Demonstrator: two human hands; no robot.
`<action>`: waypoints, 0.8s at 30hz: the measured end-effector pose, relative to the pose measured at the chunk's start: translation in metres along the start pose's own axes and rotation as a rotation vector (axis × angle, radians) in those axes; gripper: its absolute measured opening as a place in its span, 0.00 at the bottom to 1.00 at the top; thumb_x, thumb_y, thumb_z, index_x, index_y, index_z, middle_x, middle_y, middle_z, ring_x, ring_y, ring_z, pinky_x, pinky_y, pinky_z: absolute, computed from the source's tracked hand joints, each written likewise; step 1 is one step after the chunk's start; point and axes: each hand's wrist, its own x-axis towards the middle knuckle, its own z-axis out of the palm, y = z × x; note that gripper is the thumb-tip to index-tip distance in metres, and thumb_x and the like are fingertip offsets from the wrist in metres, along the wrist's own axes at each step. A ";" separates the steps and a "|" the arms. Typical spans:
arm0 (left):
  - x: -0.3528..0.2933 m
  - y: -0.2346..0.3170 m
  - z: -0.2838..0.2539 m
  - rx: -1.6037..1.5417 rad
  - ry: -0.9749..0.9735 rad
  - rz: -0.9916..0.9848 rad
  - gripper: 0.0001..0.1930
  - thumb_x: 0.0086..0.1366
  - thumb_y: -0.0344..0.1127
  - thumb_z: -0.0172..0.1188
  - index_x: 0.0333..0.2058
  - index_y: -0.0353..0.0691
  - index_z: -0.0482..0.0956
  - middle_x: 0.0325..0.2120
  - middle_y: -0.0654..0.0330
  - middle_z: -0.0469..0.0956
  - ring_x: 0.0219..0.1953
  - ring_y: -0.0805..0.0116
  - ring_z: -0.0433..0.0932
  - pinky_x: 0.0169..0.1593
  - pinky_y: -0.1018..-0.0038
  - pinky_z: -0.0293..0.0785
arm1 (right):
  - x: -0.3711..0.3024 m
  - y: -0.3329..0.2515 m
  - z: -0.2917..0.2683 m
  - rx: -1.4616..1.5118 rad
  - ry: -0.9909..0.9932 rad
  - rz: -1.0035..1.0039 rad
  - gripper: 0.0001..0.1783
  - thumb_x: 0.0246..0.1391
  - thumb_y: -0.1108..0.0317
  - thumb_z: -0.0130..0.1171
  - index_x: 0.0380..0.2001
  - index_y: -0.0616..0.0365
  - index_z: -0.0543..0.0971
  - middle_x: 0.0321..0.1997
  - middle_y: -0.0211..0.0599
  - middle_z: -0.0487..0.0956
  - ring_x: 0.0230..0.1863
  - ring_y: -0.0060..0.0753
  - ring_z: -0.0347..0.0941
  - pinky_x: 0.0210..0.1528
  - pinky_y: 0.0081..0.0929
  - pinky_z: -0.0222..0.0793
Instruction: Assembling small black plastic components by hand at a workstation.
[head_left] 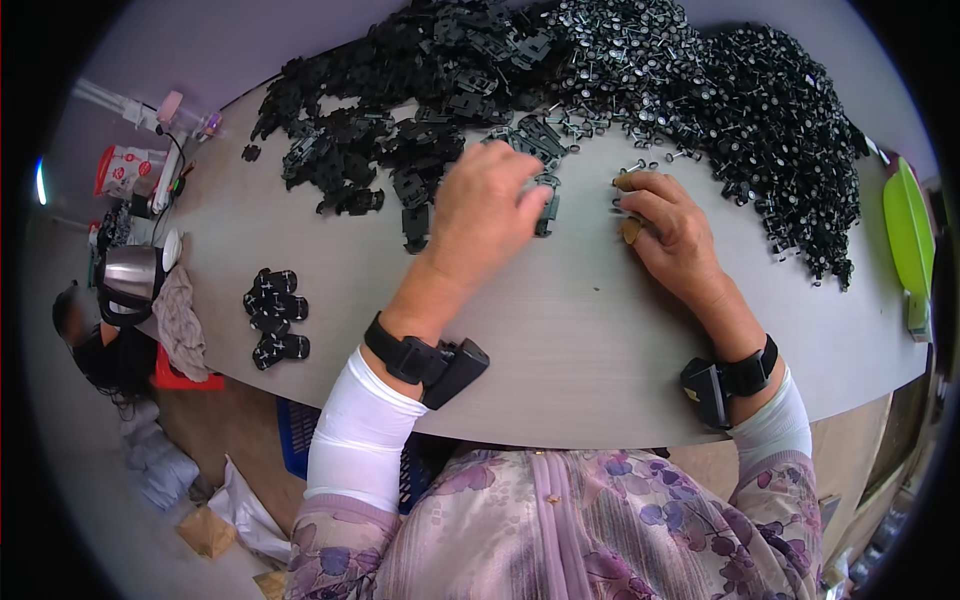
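Observation:
My left hand (487, 208) is over the near edge of a heap of flat black plastic parts (400, 70), thumb apart from the fingers. I see nothing in it, though its fingertips are partly hidden. One black part (547, 205) lies just right of its thumb, and another (415, 228) lies to its left. My right hand (672, 228) is bent on the table, its thumb and fingers curled together. Tan covers sit on some of its fingertips. Small metal pins with round dark heads (640, 166) lie by these fingertips; what the fingers hold cannot be made out.
A large pile of such pins (780, 130) fills the back right. Several black patterned pieces (275, 315) lie at the left. A steel kettle (130, 275) and a cloth (178, 320) are on the left edge, a green tray (907, 235) on the right. Another person (110, 355) is beyond the left edge.

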 end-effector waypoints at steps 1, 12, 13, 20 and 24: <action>-0.004 0.008 0.003 0.000 0.002 -0.004 0.14 0.50 0.28 0.67 0.38 0.38 0.80 0.36 0.57 0.77 0.38 0.56 0.75 0.44 0.66 0.72 | 0.002 -0.002 -0.002 0.001 -0.035 -0.002 0.11 0.36 0.84 0.55 0.29 0.64 0.76 0.40 0.39 0.78 0.40 0.45 0.73 0.40 0.35 0.71; -0.022 0.025 0.006 -0.255 -0.046 -0.233 0.13 0.48 0.20 0.63 0.35 0.35 0.77 0.29 0.62 0.71 0.30 0.70 0.73 0.36 0.73 0.70 | 0.006 -0.010 0.003 0.115 -0.033 0.160 0.14 0.40 0.79 0.61 0.35 0.62 0.76 0.46 0.40 0.77 0.39 0.43 0.76 0.39 0.32 0.73; -0.022 0.025 0.005 -0.257 -0.049 -0.234 0.13 0.48 0.20 0.63 0.35 0.35 0.77 0.29 0.62 0.71 0.30 0.70 0.73 0.36 0.73 0.70 | 0.008 -0.010 0.008 0.094 -0.052 0.069 0.16 0.40 0.78 0.62 0.37 0.62 0.76 0.49 0.41 0.75 0.44 0.44 0.75 0.43 0.34 0.73; -0.020 0.025 -0.003 -0.882 -0.147 -0.571 0.10 0.54 0.21 0.63 0.35 0.35 0.76 0.29 0.63 0.76 0.25 0.77 0.74 0.27 0.81 0.68 | 0.021 -0.014 0.024 0.046 -0.231 -0.114 0.14 0.37 0.78 0.63 0.33 0.60 0.77 0.41 0.38 0.75 0.42 0.45 0.70 0.43 0.38 0.69; -0.020 0.022 -0.005 -1.285 -0.308 -0.728 0.15 0.54 0.24 0.64 0.41 0.32 0.73 0.27 0.61 0.77 0.24 0.75 0.77 0.23 0.82 0.70 | 0.012 -0.012 0.017 0.114 -0.173 -0.011 0.12 0.39 0.79 0.63 0.31 0.60 0.77 0.39 0.37 0.75 0.40 0.43 0.73 0.41 0.34 0.70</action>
